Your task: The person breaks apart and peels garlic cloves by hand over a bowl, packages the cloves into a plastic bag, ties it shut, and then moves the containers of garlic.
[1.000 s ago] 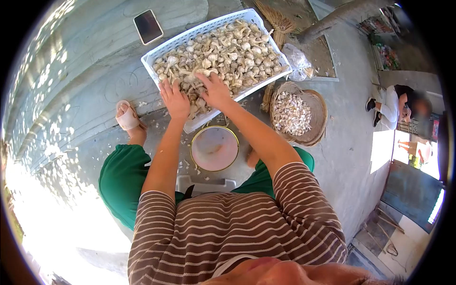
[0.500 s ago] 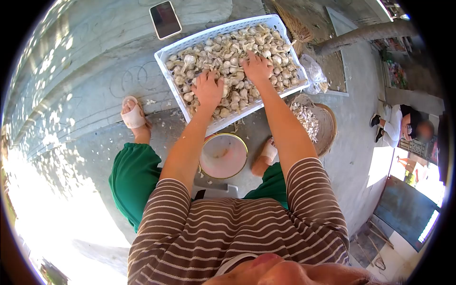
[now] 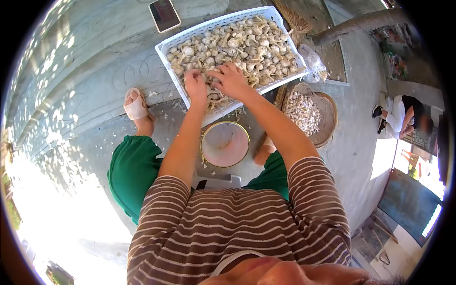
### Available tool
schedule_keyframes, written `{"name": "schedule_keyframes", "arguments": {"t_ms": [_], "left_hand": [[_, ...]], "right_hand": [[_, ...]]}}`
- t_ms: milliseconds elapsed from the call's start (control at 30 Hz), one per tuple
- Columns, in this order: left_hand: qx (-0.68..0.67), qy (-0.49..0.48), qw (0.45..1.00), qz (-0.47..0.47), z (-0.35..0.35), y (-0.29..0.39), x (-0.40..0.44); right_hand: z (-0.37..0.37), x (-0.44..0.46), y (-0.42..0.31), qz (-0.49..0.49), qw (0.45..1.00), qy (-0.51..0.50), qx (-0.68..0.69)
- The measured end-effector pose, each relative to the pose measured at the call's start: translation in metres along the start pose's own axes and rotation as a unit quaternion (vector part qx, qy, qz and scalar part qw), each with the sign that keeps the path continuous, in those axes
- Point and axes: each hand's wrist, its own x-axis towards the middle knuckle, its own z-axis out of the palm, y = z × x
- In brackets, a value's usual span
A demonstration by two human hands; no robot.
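A white plastic crate (image 3: 167, 40) full of garlic bulbs (image 3: 256, 45) lies tilted in front of me. My left hand (image 3: 195, 85) is on the bulbs near the crate's close edge, its fingers bent down among them; whether it grips one is hidden. Just right of it, my right hand (image 3: 231, 81) rests on the garlic with its fingers spread and pointing left. Below the crate, between my feet, stands a round pot (image 3: 225, 145) with a yellow rim and a pale inside. A woven basket (image 3: 328, 118) of loose cloves (image 3: 302, 113) is to the right.
A phone (image 3: 164, 15) lies beyond the crate at the left. A straw broom (image 3: 295, 21), a clear plastic bag (image 3: 312, 64) and a wooden pole (image 3: 361, 27) are at the upper right. Another person (image 3: 403, 114) crouches far right.
Both hands were farther apart on the garlic half a second ago. My right hand has moved left and nearer to me, and my left hand slightly left, so they are now close together.
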Motion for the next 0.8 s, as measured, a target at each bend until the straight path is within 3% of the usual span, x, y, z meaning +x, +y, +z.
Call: {"name": "schedule_keyframes", "arguments": {"t_ms": [67,100,167,200,267,333,367,433,567,633,700,767,800], "left_hand": [[0.014,-0.033,0.999,0.011,-0.004,0.009,-0.008],[0.064,-0.047,0.996,0.032,-0.005,0.011,-0.011],[0.142,-0.058,0.983,0.102,-0.014,0.019,-0.021],[0.17,-0.057,0.972,0.149,-0.022,0.028,-0.03],[0.197,-0.069,0.962,0.176,-0.032,0.032,-0.043],[0.212,-0.083,0.954,0.195,-0.047,0.035,-0.059],[0.225,-0.09,0.946,0.217,-0.056,0.038,-0.068],[0.238,-0.091,0.943,0.213,-0.076,0.037,-0.088],[0.291,-0.107,0.932,0.186,-0.116,0.037,-0.124],[0.315,-0.125,0.923,0.18,-0.133,0.036,-0.138],[0.208,-0.195,0.957,0.046,-0.143,0.037,-0.146],[0.236,-0.209,0.947,0.067,-0.147,0.033,-0.15],[0.232,-0.237,0.941,0.062,-0.147,0.026,-0.149]], "right_hand": [[0.006,-0.016,0.013,0.034,0.998,0.029,-0.048],[-0.01,-0.022,0.014,0.112,0.991,-0.039,-0.056],[-0.024,-0.039,0.024,0.216,0.972,-0.082,-0.034],[-0.015,-0.057,0.033,0.166,0.985,0.046,-0.029],[-0.014,-0.082,0.038,0.061,0.98,0.185,0.044],[-0.024,-0.115,0.023,0.161,0.964,0.044,0.207],[-0.019,-0.13,0.015,0.163,0.963,0.045,0.211],[0.012,-0.162,0.0,0.209,0.94,-0.16,0.216],[0.079,-0.232,-0.042,0.285,0.947,-0.091,0.114],[0.109,-0.251,-0.044,0.329,0.928,-0.121,0.13],[0.102,-0.258,-0.051,0.371,0.907,-0.142,0.143],[0.07,-0.268,-0.068,0.334,0.913,-0.189,0.14],[0.053,-0.269,-0.066,0.342,0.915,-0.167,0.132]]}}
